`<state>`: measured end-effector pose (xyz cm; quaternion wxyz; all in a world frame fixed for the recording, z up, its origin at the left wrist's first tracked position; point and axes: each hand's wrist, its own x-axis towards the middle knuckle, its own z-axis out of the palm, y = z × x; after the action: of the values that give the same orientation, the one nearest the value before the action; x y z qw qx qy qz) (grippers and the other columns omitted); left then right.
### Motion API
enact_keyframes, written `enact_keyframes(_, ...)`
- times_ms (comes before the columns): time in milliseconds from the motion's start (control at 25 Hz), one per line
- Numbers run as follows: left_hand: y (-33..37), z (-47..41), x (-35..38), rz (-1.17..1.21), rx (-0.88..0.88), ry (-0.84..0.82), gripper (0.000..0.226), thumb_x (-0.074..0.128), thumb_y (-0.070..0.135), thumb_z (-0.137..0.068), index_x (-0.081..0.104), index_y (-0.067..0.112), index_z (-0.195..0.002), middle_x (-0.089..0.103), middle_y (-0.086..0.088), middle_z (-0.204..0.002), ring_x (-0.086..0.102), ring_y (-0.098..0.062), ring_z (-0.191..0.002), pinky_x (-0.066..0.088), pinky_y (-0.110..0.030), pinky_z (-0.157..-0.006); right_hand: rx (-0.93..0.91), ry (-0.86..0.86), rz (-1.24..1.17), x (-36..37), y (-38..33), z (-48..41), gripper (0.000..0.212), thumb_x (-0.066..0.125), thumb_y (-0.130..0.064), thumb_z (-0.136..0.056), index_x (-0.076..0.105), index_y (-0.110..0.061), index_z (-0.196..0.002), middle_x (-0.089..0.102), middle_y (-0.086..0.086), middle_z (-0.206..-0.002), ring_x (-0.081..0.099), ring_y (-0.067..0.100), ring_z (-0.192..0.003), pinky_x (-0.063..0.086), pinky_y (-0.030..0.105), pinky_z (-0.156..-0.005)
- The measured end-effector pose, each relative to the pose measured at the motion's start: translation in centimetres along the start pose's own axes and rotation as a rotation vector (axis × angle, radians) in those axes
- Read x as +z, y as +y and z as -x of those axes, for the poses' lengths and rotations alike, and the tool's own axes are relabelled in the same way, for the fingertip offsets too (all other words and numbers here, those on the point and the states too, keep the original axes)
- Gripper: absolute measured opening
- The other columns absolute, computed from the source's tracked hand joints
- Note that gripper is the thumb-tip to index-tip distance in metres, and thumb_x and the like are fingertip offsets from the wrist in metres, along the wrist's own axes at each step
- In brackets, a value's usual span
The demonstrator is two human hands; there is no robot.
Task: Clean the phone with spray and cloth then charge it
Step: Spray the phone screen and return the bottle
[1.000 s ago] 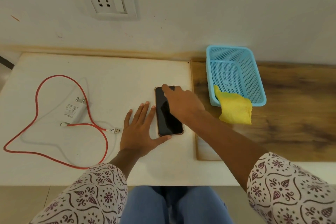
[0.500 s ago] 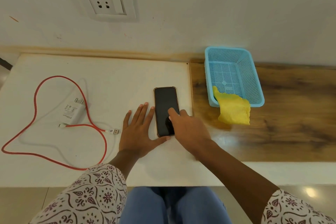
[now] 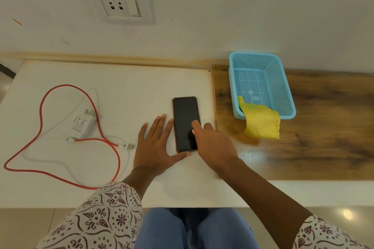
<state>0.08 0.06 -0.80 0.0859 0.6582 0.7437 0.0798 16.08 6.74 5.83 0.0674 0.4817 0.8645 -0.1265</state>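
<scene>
The phone (image 3: 185, 123) lies face up on the white table (image 3: 129, 87), near its right edge where the wooden board (image 3: 323, 155) begins. Your left hand (image 3: 155, 145) rests flat and open, thumb braced against the phone's near end, grasping nothing. Your right hand (image 3: 212, 143) holds nothing; one fingertip touches the lower screen. Keep the left hand as a stop. The yellow cloth (image 3: 261, 122) hangs over the near rim of the blue basket (image 3: 283, 79); take it before wiping. No spray bottle is visible.

Right hand (image 3: 214, 143) has slid from the phone's (image 3: 185, 119) top to its lower end
</scene>
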Motion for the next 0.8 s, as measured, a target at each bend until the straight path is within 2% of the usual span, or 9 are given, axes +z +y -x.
enact_keyframes(200, 0.0, 0.0, -0.2, -0.003, 0.010, 0.000, 0.102, 0.026, 0.087, -0.074, 0.021, 0.018, -0.149, 0.018, -0.006, -0.158, 0.010, -0.019, -0.146, 0.006, -0.048, -0.118, -0.059, -0.009, -0.001, -1.8, -1.6, -2.5, 0.058, 0.059, -0.014, -0.087, 0.023, -0.023, -0.132, 0.053, 0.018, -0.118, 0.065, 0.034, -0.086, 0.055, 0.036, -0.065)
enact_keyframes(280, 0.0, 0.0, -0.2, -0.002, 0.014, -0.004, 0.102, 0.028, 0.086, -0.074, 0.023, 0.017, -0.149, 0.020, -0.007, -0.158, 0.014, -0.021, -0.146, 0.009, -0.050, -0.118, -0.077, -0.001, -0.045, -2.7, -2.3, -4.0, 0.052, 0.056, -0.013, -0.088, 0.025, -0.025, -0.128, 0.053, 0.018, -0.111, 0.063, 0.033, -0.080, 0.048, 0.033, -0.058)
enact_keyframes(360, 0.0, 0.0, -0.3, 0.003, 0.018, -0.006, 0.101, 0.028, 0.086, -0.074, 0.023, 0.017, -0.148, 0.022, -0.007, -0.157, 0.015, -0.022, -0.146, 0.010, -0.050, -0.118, -0.089, 0.043, -0.066, -4.3, -2.2, -5.5, 0.041, 0.051, -0.013, -0.090, 0.028, -0.024, -0.122, 0.051, 0.015, -0.095, 0.059, 0.029, -0.073, 0.042, 0.031, -0.052)
enact_keyframes(480, 0.0, 0.0, -0.3, 0.017, 0.011, -0.004, 0.099, 0.028, 0.085, -0.075, 0.020, 0.020, -0.149, 0.020, -0.006, -0.158, 0.014, -0.021, -0.146, 0.007, -0.049, -0.118, -0.075, 0.181, -0.086, -7.5, -0.4, -6.9, 0.022, 0.038, -0.018, -0.097, 0.033, -0.017, -0.118, 0.054, 0.012, -0.082, 0.061, 0.030, -0.072, 0.046, 0.037, -0.053)
enact_keyframes(560, 0.0, 0.0, -0.3, 0.014, 0.008, 0.000, 0.099, 0.027, 0.086, -0.074, 0.018, 0.021, -0.149, 0.017, -0.004, -0.159, 0.009, -0.020, -0.146, 0.004, -0.047, -0.118, -0.019, 0.301, -0.288, -10.3, 1.2, -7.5, 0.020, 0.033, -0.020, -0.098, 0.039, -0.012, -0.115, 0.060, 0.014, -0.080, 0.061, 0.031, -0.072, 0.052, 0.042, -0.062)
enact_keyframes(680, 0.0, 0.0, -0.4, 0.003, 0.007, 0.004, 0.099, 0.024, 0.087, -0.074, 0.019, 0.021, -0.149, 0.017, -0.004, -0.159, 0.007, -0.018, -0.146, 0.005, -0.047, -0.117, 0.106, 0.527, -0.617, -14.6, 4.3, -8.6, 0.029, 0.037, -0.014, -0.092, 0.040, -0.013, -0.120, 0.059, 0.009, -0.086, 0.059, 0.025, -0.074, 0.048, 0.037, -0.064)
enact_keyframes(800, 0.1, 0.0, -0.5, -0.003, 0.009, 0.001, 0.100, 0.024, 0.087, -0.074, 0.021, 0.021, -0.149, 0.019, -0.004, -0.158, 0.013, -0.022, -0.146, 0.009, -0.048, -0.117, 0.220, 0.738, -0.685, -17.4, 8.0, -10.0, 0.044, 0.042, -0.012, -0.088, 0.035, -0.018, -0.130, 0.060, 0.012, -0.102, 0.060, 0.026, -0.083, 0.049, 0.030, -0.072)
